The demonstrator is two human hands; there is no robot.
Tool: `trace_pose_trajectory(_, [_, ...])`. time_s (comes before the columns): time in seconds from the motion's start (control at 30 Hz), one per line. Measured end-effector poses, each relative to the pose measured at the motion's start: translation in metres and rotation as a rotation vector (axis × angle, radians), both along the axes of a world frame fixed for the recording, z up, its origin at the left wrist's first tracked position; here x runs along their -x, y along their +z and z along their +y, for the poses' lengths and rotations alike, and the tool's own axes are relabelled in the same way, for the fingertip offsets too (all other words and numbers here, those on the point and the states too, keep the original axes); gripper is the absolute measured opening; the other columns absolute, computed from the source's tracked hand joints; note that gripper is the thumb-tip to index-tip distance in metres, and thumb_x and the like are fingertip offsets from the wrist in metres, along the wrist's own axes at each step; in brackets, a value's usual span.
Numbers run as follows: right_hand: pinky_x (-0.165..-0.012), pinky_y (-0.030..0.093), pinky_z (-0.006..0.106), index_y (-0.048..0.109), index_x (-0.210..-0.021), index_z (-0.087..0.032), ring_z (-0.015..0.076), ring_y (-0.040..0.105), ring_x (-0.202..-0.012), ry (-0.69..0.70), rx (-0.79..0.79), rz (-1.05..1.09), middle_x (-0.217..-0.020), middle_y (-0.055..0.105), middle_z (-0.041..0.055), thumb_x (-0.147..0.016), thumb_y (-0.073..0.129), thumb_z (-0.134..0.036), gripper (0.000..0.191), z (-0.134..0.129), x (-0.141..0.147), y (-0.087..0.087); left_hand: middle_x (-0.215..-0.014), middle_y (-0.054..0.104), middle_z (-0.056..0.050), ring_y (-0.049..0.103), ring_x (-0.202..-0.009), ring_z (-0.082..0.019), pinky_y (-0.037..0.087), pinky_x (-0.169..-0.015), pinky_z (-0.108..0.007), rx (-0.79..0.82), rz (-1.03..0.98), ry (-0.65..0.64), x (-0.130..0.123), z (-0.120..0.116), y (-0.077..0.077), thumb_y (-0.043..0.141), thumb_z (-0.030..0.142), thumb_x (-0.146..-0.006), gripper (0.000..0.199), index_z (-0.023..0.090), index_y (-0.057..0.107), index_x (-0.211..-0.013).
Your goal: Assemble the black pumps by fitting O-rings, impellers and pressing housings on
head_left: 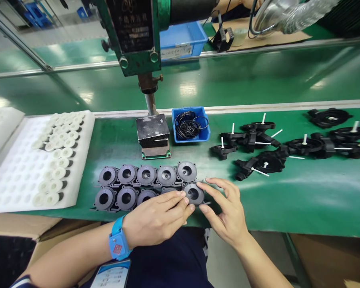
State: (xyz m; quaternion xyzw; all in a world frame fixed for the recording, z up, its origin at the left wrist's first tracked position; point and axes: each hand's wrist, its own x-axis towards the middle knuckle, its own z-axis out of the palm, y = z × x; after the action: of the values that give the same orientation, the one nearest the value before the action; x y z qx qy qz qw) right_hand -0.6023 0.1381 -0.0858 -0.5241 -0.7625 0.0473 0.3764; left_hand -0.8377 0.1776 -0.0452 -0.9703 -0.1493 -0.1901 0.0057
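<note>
Both my hands are at a round dark grey cover (193,193) at the right end of the nearer of two rows. With fingers bunched together, my left hand (160,218) pinches at its left edge. My right hand (228,212) curls round its right side, index fingertip at the upper rim and thumb at the lower. Similar round housings (146,175) with dark centre openings fill both rows, standing side by side. My left hand and wrist partly hide the nearer row. A blue wrist strap (119,239) is on my left wrist.
A green press (150,104) stands behind the rows, beside a blue bin (191,141) of black rings. At left, a white foam tray (15,168) holds several pale round parts. Black housings with white rods (268,162) lie at right. Past the partition is another person's arm (231,5).
</note>
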Motion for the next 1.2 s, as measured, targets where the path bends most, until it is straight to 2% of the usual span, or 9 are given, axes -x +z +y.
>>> trace_pose_trajectory(0.1, [-0.097, 0.044, 0.034, 0.069, -0.116, -0.020, 0.0169, 0.057, -0.110, -0.021, -0.026, -0.044, -0.115, 0.062, 0.0075, -0.100, 0.052, -0.033, 0.027, 0.023, -0.009, 0.010, -0.121, 0.074, -0.009, 0.068, -0.119, -0.021, 0.052, -0.109, -0.033, -0.029, -0.004, 0.025, 0.000, -0.004, -0.004, 0.060, 0.019, -0.097, 0.032, 0.008, 0.063, -0.127])
trace_pose_trajectory(0.23, [-0.091, 0.038, 0.036, 0.073, -0.108, -0.026, 0.0177, 0.055, -0.102, -0.187, -0.183, -0.258, -0.104, 0.067, 0.0026, -0.093, 0.065, -0.028, 0.018, 0.087, -0.022, 0.020, -0.123, 0.073, -0.010, 0.066, -0.122, -0.021, 0.051, -0.110, -0.034, -0.019, -0.033, 0.057, 0.000, -0.008, -0.004, 0.061, 0.026, -0.098, 0.034, 0.009, 0.063, -0.127])
trace_pose_trajectory(0.37, [-0.085, 0.034, 0.039, 0.074, -0.108, -0.025, 0.0236, 0.051, -0.105, -0.223, -0.076, -0.382, -0.111, 0.066, 0.0053, -0.087, 0.071, -0.028, 0.021, 0.159, -0.028, 0.015, -0.123, 0.073, -0.008, 0.064, -0.124, -0.022, 0.047, -0.113, -0.037, 0.055, -0.096, 0.131, 0.008, -0.009, 0.008, 0.060, 0.034, -0.098, 0.035, 0.014, 0.064, -0.126])
trace_pose_trajectory(0.47, [-0.079, 0.035, 0.036, 0.076, -0.093, -0.021, 0.0225, 0.053, -0.099, -0.213, -0.032, -0.349, -0.102, 0.068, 0.0070, -0.088, 0.069, -0.026, 0.010, 0.182, -0.028, 0.014, -0.119, 0.074, -0.007, 0.064, -0.124, -0.023, 0.043, -0.116, -0.040, 0.086, -0.158, 0.218, 0.021, -0.005, 0.018, 0.064, 0.033, -0.096, 0.034, 0.017, 0.064, -0.125])
trace_pose_trajectory(0.6, [-0.084, 0.047, 0.033, 0.074, -0.100, -0.020, 0.0153, 0.062, -0.092, -0.154, -0.078, -0.100, -0.099, 0.071, 0.0038, -0.094, 0.064, -0.030, 0.016, 0.145, -0.014, 0.041, -0.124, 0.069, -0.011, 0.060, -0.126, -0.023, 0.046, -0.112, -0.040, 0.161, -0.290, 0.379, 0.033, 0.002, 0.026, 0.066, 0.032, -0.094, 0.041, 0.018, 0.058, -0.132])
trace_pose_trajectory(0.77, [-0.079, 0.054, 0.017, 0.071, -0.094, -0.020, 0.0063, 0.068, -0.086, 0.398, 0.221, 0.364, -0.093, 0.072, -0.0010, -0.090, 0.066, -0.016, 0.008, 0.045, 0.027, 0.081, -0.133, 0.061, -0.015, 0.057, -0.128, -0.027, 0.049, -0.108, -0.044, 0.265, -0.449, 0.475, 0.025, 0.007, 0.027, 0.066, 0.038, -0.093, 0.056, 0.019, 0.047, -0.142])
trace_pose_trajectory(0.87, [-0.080, 0.053, 0.017, 0.067, -0.093, -0.018, 0.0045, 0.066, -0.083, 0.611, 0.373, 0.509, -0.089, 0.071, -0.0009, -0.094, 0.060, -0.019, 0.007, 0.003, 0.049, 0.078, -0.121, 0.068, -0.009, 0.062, -0.122, -0.026, 0.049, -0.105, -0.044, 0.234, -0.458, 0.438, 0.022, 0.008, 0.027, 0.065, 0.032, -0.093, 0.041, 0.024, 0.055, -0.131])
trace_pose_trajectory(1.03, [-0.083, 0.050, 0.025, 0.058, -0.085, -0.016, 0.0089, 0.065, -0.085, 0.571, 0.385, 0.599, -0.082, 0.067, 0.0040, -0.103, 0.042, -0.041, 0.036, -0.027, 0.058, 0.057, -0.121, 0.067, -0.008, 0.064, -0.119, -0.030, 0.049, -0.103, -0.049, 0.127, -0.454, 0.516, 0.031, 0.011, 0.035, 0.076, 0.031, -0.082, 0.047, 0.025, 0.058, -0.126])
trace_pose_trajectory(1.2, [-0.084, 0.047, 0.026, 0.056, -0.082, -0.016, 0.0085, 0.063, -0.083, 0.571, 0.375, 0.629, -0.082, 0.066, 0.0029, -0.103, 0.041, -0.048, 0.040, -0.034, 0.058, 0.052, -0.121, 0.067, -0.007, 0.064, -0.119, -0.029, 0.049, -0.102, -0.048, 0.133, -0.458, 0.513, 0.030, 0.007, 0.037, 0.075, 0.029, -0.083, 0.046, 0.027, 0.057, -0.125])
